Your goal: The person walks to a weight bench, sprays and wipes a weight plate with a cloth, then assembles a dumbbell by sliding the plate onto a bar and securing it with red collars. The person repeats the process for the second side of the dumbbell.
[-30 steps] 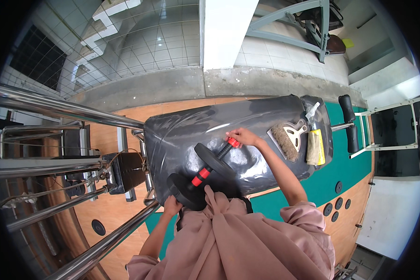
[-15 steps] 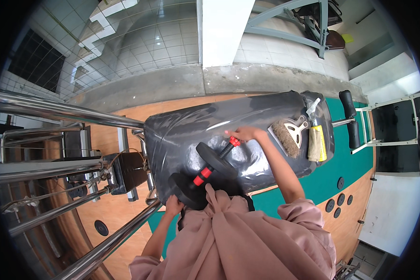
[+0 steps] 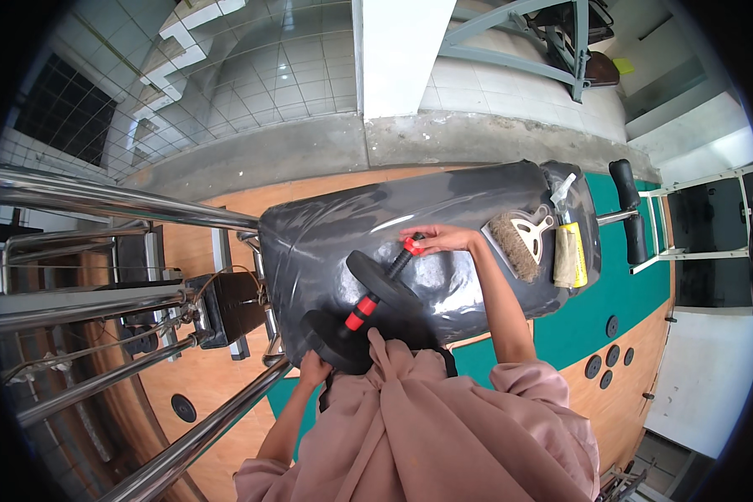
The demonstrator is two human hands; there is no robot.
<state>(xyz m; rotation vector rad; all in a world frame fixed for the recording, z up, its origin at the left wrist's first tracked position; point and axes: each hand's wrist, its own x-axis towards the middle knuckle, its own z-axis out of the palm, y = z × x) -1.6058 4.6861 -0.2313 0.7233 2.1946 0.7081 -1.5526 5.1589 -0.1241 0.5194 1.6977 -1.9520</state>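
A dumbbell [image 3: 361, 313] with black plates and a red-and-black handle lies slantwise on a black padded bench [image 3: 305, 238] wrapped in clear plastic, close against my body. At its far end, my right hand [image 3: 443, 239] has its fingers around the red collar nut [image 3: 413, 244] on the threaded bar. Bare thread shows between that nut and the far plate [image 3: 385, 286]. My left hand [image 3: 314, 368] grips the outer rim of the near plate [image 3: 330, 339], its fingertips partly hidden. The near end of the bar is hidden by the plate and my clothing.
On the bench's right part lie a bristle brush [image 3: 510, 249] with a white handle and a yellow spray bottle [image 3: 573, 251] with a beige cloth against it. Chrome machine bars [image 3: 117, 201] stand at the left. Several weight plates [image 3: 592, 366] rest on the floor at right.
My right hand has shifted slightly left, its fingers changing position around the red nut. The dumbbell's far end has tilted slightly to the left. My left hand stays at the near plate.
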